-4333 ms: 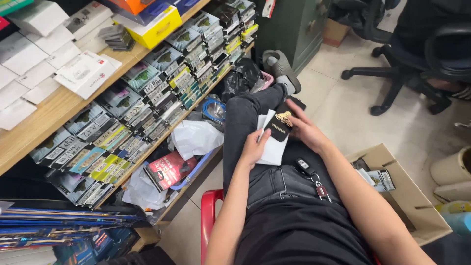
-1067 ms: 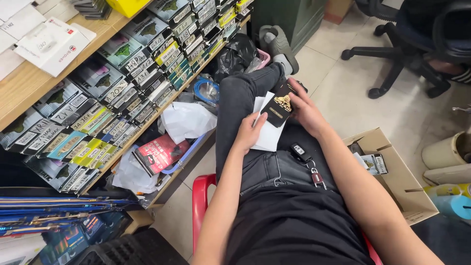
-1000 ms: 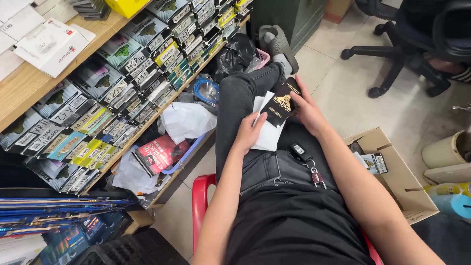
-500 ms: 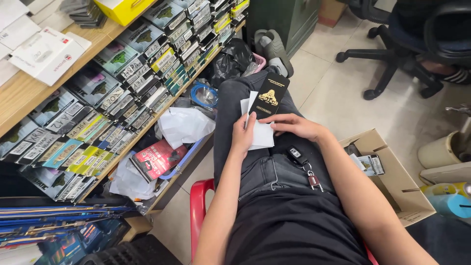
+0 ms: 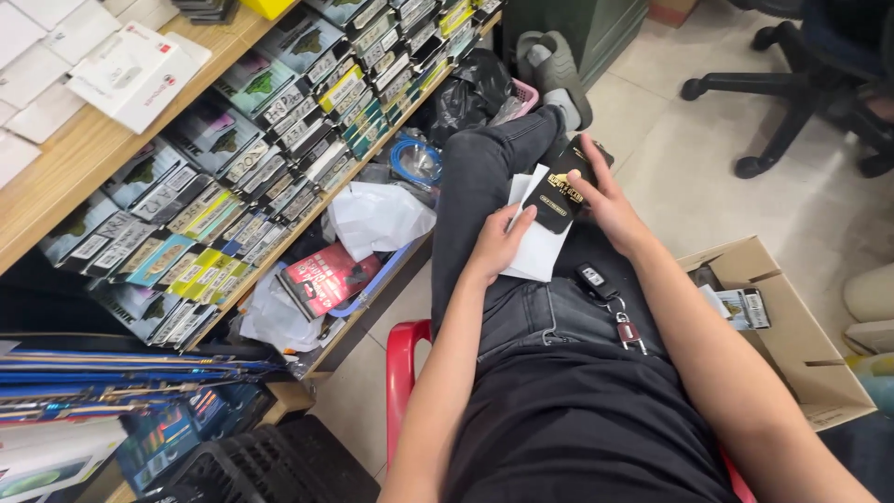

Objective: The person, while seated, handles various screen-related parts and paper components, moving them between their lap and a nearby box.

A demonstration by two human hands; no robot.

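Black packet (image 5: 562, 191) part-hidden by right hand (image 5: 610, 200).

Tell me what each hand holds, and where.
Right hand grips the black packet by its right edge; left hand presses the white paper from its left side.
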